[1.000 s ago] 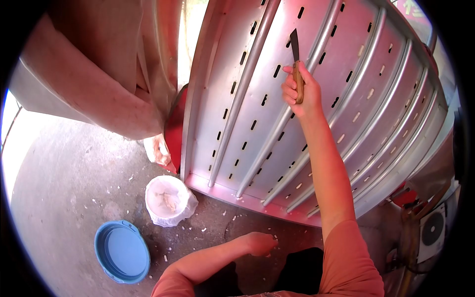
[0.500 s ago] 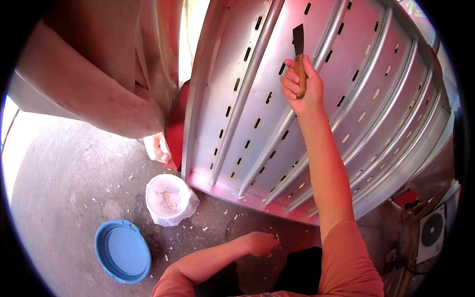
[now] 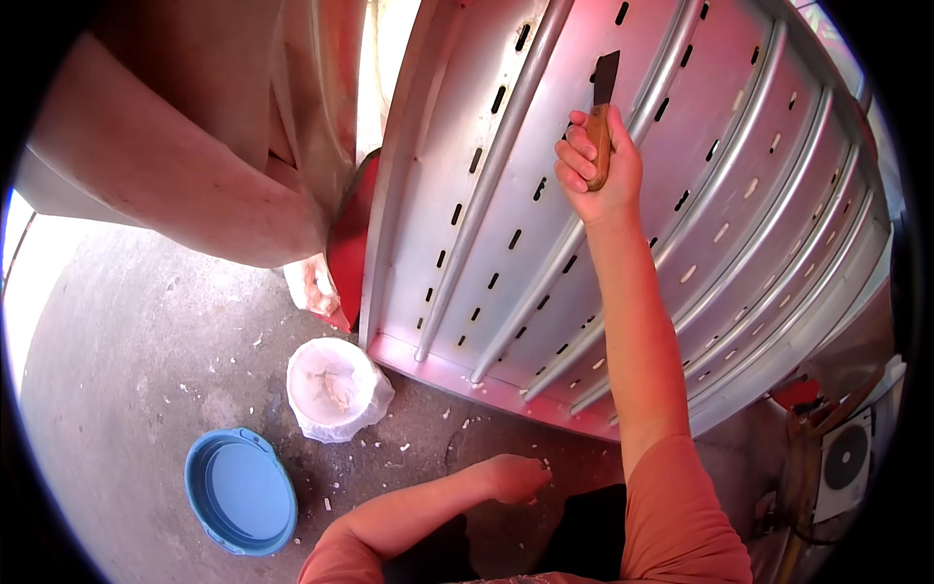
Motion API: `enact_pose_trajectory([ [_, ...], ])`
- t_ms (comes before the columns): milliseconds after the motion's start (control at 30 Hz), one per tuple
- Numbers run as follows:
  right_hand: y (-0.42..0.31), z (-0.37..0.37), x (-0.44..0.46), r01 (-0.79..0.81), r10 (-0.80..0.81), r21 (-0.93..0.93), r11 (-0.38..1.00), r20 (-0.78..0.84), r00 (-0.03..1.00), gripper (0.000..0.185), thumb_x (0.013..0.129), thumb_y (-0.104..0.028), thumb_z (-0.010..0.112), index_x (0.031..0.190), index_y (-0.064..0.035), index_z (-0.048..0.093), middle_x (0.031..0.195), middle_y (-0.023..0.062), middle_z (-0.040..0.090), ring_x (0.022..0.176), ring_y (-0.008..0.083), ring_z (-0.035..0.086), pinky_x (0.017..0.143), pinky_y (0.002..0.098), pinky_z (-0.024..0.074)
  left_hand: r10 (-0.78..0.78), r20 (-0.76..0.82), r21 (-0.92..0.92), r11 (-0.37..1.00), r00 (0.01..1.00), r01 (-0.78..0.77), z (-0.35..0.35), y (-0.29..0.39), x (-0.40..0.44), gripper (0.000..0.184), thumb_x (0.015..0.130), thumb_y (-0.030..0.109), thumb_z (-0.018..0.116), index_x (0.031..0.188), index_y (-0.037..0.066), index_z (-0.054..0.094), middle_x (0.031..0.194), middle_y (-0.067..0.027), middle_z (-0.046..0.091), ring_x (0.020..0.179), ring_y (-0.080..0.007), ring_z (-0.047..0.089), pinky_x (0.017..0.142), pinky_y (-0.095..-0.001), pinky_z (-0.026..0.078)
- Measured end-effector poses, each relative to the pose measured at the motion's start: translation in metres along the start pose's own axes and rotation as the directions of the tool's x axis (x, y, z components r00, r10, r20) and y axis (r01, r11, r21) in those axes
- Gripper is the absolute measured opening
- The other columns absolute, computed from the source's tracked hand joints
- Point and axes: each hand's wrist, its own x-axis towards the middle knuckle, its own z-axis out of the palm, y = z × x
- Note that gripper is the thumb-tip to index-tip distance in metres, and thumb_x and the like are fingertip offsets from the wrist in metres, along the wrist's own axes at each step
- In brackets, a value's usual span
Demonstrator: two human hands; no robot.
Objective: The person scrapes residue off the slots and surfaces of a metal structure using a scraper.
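Note:
My right hand (image 3: 601, 165) is wrapped round the wooden handle of a putty knife (image 3: 605, 82), its dark blade pointing up. The blade lies over a slotted metal panel (image 3: 457, 127) with raised round ribs; whether it touches the metal I cannot tell. Low in the view, my left hand (image 3: 519, 478) hangs near my knees with its fingers curled inward. Anything inside those fingers is hidden.
On the concrete floor (image 3: 126, 360) stand a white bin with a plastic liner (image 3: 362, 414) and a blue basin (image 3: 199, 506). Small white scraps lie scattered about. A beige sheet (image 3: 165, 146) hangs at left; a fan unit (image 3: 844, 457) sits at lower right.
The panel appears shifted slightly right in view. My right hand with the putty knife has shifted slightly right, and the blade now tilts to the right instead of left. My left hand stays put.

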Motion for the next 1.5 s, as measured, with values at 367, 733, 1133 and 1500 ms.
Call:
enact_pose_trajectory([
  [367,-0.048,-0.006,-0.022,-0.193,0.186,-0.109,0.975,-0.066,0.980,0.037,0.095,-0.035,0.048,0.092,0.0020,0.048,0.056,-0.0021,0.033,0.041,0.0083,0.031,0.033,0.0236,0.0215,0.031,-0.019,0.031,0.999,0.999,-0.030,0.008,0.005,0.014,0.042,0.082,0.033,0.063,0.111,0.005,0.051,0.103,-0.0187,0.058,0.092,-0.0368,0.061,0.076,-0.0447,0.050],
  [733,0.067,-0.041,-0.098,-0.374,0.269,-0.528,0.762,-0.267,0.926,0.028,0.093,-0.034,0.056,0.094,-0.0072,0.048,0.063,0.0029,0.050,0.044,0.0129,0.046,0.038,0.0282,0.0333,0.014,0.004,0.079,0.997,1.000,-0.014,0.013,0.010,0.018,0.042,0.080,0.033,0.065,0.107,0.003,0.053,0.100,-0.0185,0.060,0.091,-0.0360,0.062,0.075,-0.0443,0.051],
  [1133,0.106,-0.061,-0.111,-0.250,0.227,-0.061,0.966,-0.256,0.940,0.038,0.096,-0.043,0.044,0.089,-0.0063,0.049,0.055,0.0026,0.045,0.040,0.0127,0.039,0.037,0.0272,0.0288,-0.030,0.009,0.023,0.999,1.000,0.030,0.012,0.012,0.011,0.043,0.082,0.032,0.063,0.110,0.002,0.051,0.102,-0.0198,0.059,0.094,-0.0384,0.061,0.076,-0.0454,0.051],
  [1500,0.115,-0.060,-0.109,-0.284,0.310,0.231,0.931,-0.087,0.947,0.039,0.095,-0.045,0.045,0.084,-0.0079,0.051,0.055,0.0015,0.043,0.042,0.0126,0.039,0.038,0.0263,0.0302,0.030,-0.105,0.010,1.000,0.994,-0.030,0.025,0.005,0.015,0.036,0.078,0.024,0.067,0.104,0.000,0.060,0.099,-0.0183,0.065,0.094,-0.0354,0.062,0.076,-0.0433,0.051],
])
